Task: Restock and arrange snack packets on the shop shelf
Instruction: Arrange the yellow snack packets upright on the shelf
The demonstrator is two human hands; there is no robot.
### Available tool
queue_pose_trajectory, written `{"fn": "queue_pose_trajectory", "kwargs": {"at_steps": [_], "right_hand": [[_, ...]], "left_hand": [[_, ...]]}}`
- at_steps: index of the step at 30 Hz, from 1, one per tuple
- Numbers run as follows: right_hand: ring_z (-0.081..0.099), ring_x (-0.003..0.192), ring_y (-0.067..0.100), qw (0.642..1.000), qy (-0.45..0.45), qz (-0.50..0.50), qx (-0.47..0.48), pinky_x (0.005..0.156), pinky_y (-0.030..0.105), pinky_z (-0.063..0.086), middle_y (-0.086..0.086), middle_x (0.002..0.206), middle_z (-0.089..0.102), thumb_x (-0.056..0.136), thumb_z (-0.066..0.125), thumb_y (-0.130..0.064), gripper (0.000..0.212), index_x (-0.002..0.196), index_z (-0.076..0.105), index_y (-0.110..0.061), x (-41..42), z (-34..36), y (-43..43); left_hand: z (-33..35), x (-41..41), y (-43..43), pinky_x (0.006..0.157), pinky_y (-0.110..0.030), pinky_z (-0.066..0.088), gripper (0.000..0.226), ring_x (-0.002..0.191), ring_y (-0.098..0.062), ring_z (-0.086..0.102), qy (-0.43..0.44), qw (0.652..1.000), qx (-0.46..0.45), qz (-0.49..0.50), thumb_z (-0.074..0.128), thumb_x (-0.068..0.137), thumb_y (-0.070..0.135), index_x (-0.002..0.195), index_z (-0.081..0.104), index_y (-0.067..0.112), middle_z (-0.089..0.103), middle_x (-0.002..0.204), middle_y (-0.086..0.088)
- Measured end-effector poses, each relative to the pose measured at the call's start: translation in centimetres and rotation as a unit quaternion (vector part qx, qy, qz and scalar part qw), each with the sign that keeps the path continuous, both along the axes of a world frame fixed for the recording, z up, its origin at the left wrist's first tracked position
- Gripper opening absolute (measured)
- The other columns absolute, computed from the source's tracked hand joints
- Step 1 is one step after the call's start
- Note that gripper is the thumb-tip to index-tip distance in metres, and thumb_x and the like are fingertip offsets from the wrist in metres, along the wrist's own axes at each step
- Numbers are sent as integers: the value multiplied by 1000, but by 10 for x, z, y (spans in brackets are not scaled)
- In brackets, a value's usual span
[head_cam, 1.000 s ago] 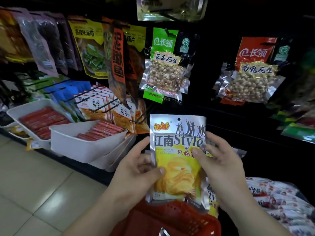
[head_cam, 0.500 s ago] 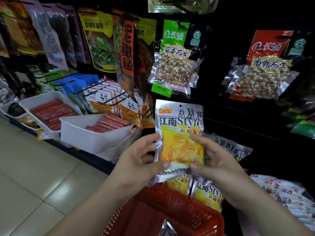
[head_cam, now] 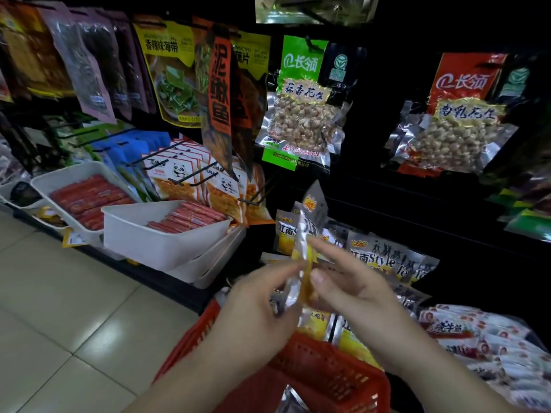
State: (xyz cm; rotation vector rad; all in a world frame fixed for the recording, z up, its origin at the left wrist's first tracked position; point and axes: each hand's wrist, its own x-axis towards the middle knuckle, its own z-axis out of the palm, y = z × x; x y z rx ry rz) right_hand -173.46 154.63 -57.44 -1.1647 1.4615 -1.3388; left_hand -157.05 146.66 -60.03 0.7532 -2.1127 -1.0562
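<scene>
While hands [head_cam: 256, 317] [head_cam: 354, 287] pinch it — packet [head_cam: 307, 234] stands edge-on.

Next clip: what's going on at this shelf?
A person stands at a shop shelf, pinching one silver-and-yellow snack packet edge-on between the left hand and the right hand. The packet is above a red basket that holds more of the same. A row of matching packets stands on the lower shelf just behind. The held packet is not yet placed.
</scene>
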Motion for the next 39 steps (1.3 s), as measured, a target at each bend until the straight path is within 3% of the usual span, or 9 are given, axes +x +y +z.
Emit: {"fn": "queue_pose_trajectory", "kwargs": {"at_steps": [3,9,12,15,19,23,29,34,39], "right_hand": [[72,102,8,997,-66,-22,22,92,35,61,4,107,77,96,66,-25,40,129,68,-47,4,-2,-5],[43,114,-30,995,-36,-91,26,106,24,44,-38,131,51,100,60,4,68,123,66,-60,-20,-13,-10],[73,94,11,994,-92,-52,33,72,19,57,-1,122,69,101,49,16,73,129,66,-49,-21,-7,-6],[68,84,27,996,-85,-15,30,71,30,56,23,107,70,98,51,17,74,126,68,-49,-22,-3,-3],[74,98,24,997,-74,-17,21,75,30,60,2,131,68,91,74,-2,61,132,65,-47,-14,-6,-5],[72,73,34,995,-62,-70,36,68,42,65,-13,99,76,90,75,0,67,134,60,-49,-11,-9,-8],[72,70,17,992,-57,-111,19,69,41,65,-24,110,70,90,77,-6,64,129,62,-54,-13,-14,-10],[73,81,-3,982,-47,-182,9,63,17,56,-11,141,55,92,77,-20,64,145,51,-43,-24,-19,-14],[52,140,17,993,-59,36,100,110,43,50,-16,167,26,60,102,-17,116,144,40,-66,-48,-19,-5]], "left_hand": [[-5,-8,12,85,-32,47,22,97,-12,57,-44,992,-113,-36,73,87,14,97,70,34,64,111,22],[-1,-2,1,91,-32,56,20,121,-9,62,56,998,2,28,73,92,21,111,74,30,65,126,18],[0,4,-15,92,-26,57,33,116,-4,64,73,986,104,108,79,91,25,119,69,38,68,122,17],[6,7,-19,76,-15,56,46,102,-10,73,140,952,270,46,77,90,7,126,67,35,76,108,15],[6,8,-20,79,-19,58,51,104,-11,74,171,949,260,44,75,89,-2,130,65,26,78,112,8],[4,10,-20,87,-24,59,49,110,-10,72,175,947,262,67,73,94,10,135,63,34,77,116,9],[1,11,-25,82,-34,62,44,100,-20,75,163,947,263,89,62,101,7,135,63,35,79,109,6],[-1,12,-13,72,-35,63,54,85,-13,74,2,975,221,-39,76,90,1,126,68,41,76,111,5],[-4,14,-19,69,-25,61,53,90,-11,76,59,965,255,25,78,87,-3,127,67,29,78,106,10]]}}
